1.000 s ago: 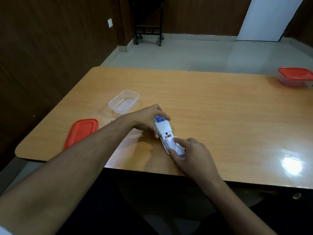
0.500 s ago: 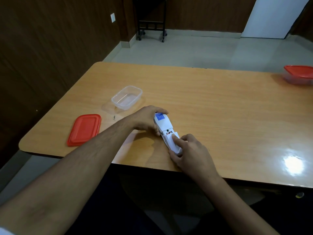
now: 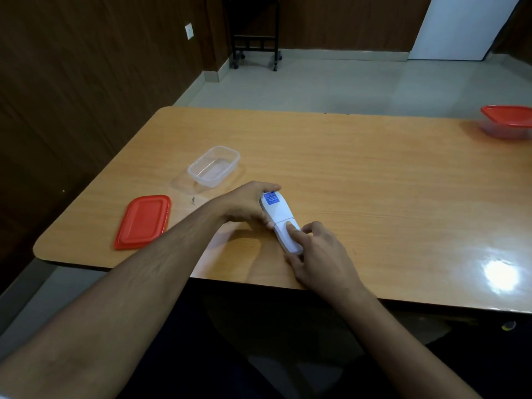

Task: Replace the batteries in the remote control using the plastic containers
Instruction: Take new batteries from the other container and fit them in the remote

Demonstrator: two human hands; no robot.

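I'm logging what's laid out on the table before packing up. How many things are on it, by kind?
Remote: 1, held by left hand and right hand
Open clear tub: 1
Loose red lid: 1
Lidded tub: 1, at the far right edge
Small dark speck by the lid: 1, too small to identify
Total: 5

wood table (image 3: 374, 180), glossy, light glare near right corner. dark wood-panel walls (image 3: 86, 82), white switch plate (image 3: 189, 31) on left wall. black wheeled stand (image 3: 254, 33) at far wall. pale tile floor (image 3: 345, 84). white door (image 3: 457, 24) top right.
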